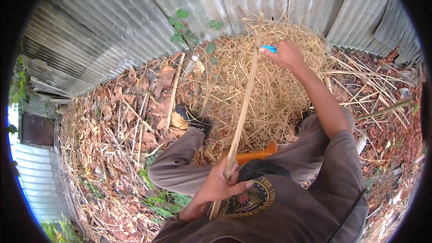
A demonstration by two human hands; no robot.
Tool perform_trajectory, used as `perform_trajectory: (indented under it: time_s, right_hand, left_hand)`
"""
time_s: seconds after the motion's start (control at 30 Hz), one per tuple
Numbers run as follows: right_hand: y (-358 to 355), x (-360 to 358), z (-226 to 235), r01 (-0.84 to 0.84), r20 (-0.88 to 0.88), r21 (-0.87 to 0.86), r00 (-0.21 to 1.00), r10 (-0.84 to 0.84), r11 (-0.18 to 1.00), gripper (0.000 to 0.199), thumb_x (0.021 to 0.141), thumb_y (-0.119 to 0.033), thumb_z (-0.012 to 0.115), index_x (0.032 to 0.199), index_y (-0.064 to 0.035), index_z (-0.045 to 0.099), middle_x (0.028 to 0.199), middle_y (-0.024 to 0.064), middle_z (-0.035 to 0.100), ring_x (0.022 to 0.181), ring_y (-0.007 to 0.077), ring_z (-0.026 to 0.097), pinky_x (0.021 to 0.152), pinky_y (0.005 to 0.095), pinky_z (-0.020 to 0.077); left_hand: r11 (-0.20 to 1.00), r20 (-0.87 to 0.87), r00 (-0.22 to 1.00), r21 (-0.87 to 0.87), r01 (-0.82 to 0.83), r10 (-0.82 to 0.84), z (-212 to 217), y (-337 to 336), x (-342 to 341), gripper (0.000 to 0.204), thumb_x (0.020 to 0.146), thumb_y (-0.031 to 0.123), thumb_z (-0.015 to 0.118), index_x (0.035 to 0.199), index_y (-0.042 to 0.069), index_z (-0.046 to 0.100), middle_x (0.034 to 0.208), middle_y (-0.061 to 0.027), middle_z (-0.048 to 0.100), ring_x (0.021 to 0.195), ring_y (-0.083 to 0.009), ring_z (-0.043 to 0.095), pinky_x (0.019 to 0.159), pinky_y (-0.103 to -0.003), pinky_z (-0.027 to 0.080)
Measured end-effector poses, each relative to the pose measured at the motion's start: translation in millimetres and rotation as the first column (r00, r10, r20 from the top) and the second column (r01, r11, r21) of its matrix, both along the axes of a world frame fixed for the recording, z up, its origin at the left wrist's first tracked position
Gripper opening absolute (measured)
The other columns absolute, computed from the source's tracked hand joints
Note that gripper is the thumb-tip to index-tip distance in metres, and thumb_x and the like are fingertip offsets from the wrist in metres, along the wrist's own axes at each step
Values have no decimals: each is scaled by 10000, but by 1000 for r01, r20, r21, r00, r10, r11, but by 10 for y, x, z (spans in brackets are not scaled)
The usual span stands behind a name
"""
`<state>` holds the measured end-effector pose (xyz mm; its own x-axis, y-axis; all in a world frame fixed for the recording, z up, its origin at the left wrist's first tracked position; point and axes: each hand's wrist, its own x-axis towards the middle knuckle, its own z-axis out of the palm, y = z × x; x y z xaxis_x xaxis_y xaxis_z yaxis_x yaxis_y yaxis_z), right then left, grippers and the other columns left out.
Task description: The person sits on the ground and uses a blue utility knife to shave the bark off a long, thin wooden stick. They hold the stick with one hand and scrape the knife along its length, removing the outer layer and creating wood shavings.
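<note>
A long thin strip of split bamboo (245, 101) runs from my lap up toward the fence. My left hand (220, 182) grips its lower end close to my chest. My right hand (283, 54), arm stretched out, holds a small blue-handled tool (269, 48) against the strip near its far end. Under the strip lies a heap of dry straw-coloured shavings (270, 85). An orange object (256, 154) lies between my knees; what it is I cannot tell.
A corrugated metal fence (135, 13) curves behind the heap. Dry brown leaves and cut stalks (130, 117) cover the ground to the left and right. A small green plant (184, 29) grows at the fence foot. My bent legs (180, 162) flank the heap.
</note>
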<state>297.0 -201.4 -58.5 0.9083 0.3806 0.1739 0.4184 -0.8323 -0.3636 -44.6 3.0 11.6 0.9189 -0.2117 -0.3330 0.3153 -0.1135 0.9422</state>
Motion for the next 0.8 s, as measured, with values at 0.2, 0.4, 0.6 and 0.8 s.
perform_trajectory:
  time_s: [0.2, 0.4, 0.6, 0.8]
  right_hand:
    - [-571, 676, -272, 492, -157, 132, 867, -472, 860, 915, 766, -838, 343, 658, 17, 651, 714, 232, 645, 802, 349, 663, 761, 490, 486]
    - [-1224, 962, -380, 539, -62, 130, 842, -536, 832, 931, 775, -836, 311, 645, 26, 637, 710, 260, 625, 774, 371, 642, 756, 502, 464]
    - [-9, -176, 263, 28, -191, 6, 981, -26, 1000, 855, 782, -833, 342, 509, -55, 571, 439, 66, 472, 456, 221, 526, 462, 389, 411]
    - [348, -956, 258, -315, -91, 135, 940, 328, 939, 721, 782, -742, 502, 571, -61, 611, 462, 107, 518, 477, 285, 578, 485, 423, 450]
  left_hand:
    - [996, -140, 986, -25, 85, -88, 142, 124, -310, 402, 737, 17, 774, 796, 105, 386, 560, 88, 335, 515, 2, 300, 473, -190, 258]
    - [991, -136, 985, -68, -114, 104, -34, 452, -457, 334, 809, 37, 719, 764, 102, 395, 587, 78, 354, 529, -12, 308, 495, -190, 289]
    - [983, 29, 983, -18, -181, 182, -268, 421, 69, 207, 884, 140, 665, 868, 69, 470, 670, 74, 404, 598, -12, 357, 522, -194, 313]
    - [958, -41, 963, -96, -269, 267, -302, 189, 633, 218, 972, 240, 538, 1049, 38, 516, 682, 62, 415, 607, -24, 372, 528, -200, 317]
